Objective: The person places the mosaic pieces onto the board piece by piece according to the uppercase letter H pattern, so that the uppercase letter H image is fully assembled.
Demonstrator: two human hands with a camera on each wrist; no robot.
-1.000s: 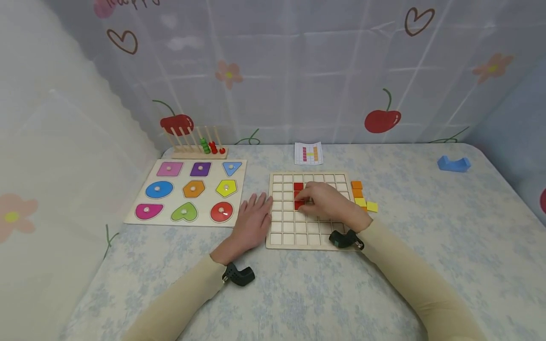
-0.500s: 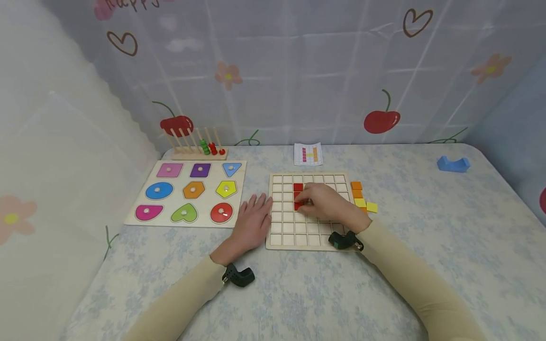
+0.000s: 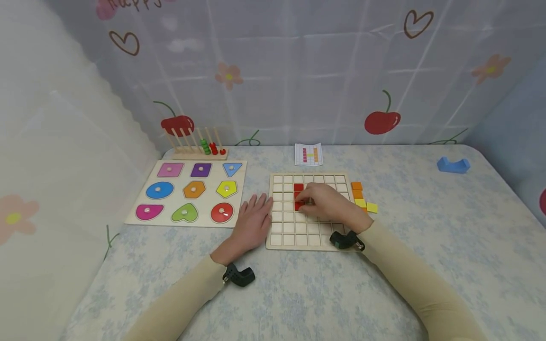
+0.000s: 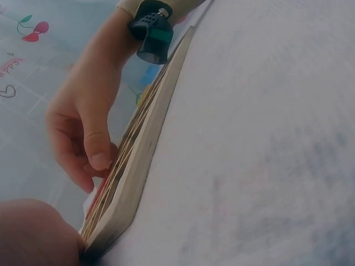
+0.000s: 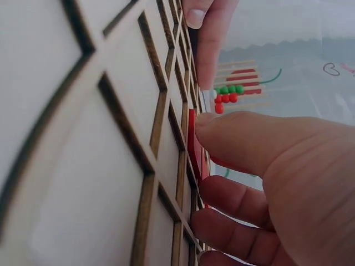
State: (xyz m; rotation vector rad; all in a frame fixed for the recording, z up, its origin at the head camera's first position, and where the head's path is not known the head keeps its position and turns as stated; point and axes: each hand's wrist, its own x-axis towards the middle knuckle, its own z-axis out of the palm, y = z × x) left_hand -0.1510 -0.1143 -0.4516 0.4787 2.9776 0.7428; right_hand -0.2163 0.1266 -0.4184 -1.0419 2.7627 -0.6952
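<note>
A wooden grid board point(image 3: 288, 240) lies on the table, with a column of red square tiles point(image 3: 298, 187) in its cells. My right hand point(image 3: 327, 201) is over the board, thumb and fingers pinching the lowest visible red tile. In the right wrist view the thumb presses on the edge of that red tile point(image 5: 192, 141), which sits slightly proud of the grid; the fingers partly hide it. My left hand point(image 3: 252, 225) lies flat with fingers extended, its fingertips touching the board's left edge.
Orange tiles point(image 3: 356, 185) and yellow tiles point(image 3: 372, 208) lie at the board's right edge. A printed pattern card point(image 3: 309, 155) is behind it. Left stand a shape puzzle point(image 3: 204, 199) and a bead rack point(image 3: 183, 155). A blue curved block point(image 3: 453, 165) sits far right.
</note>
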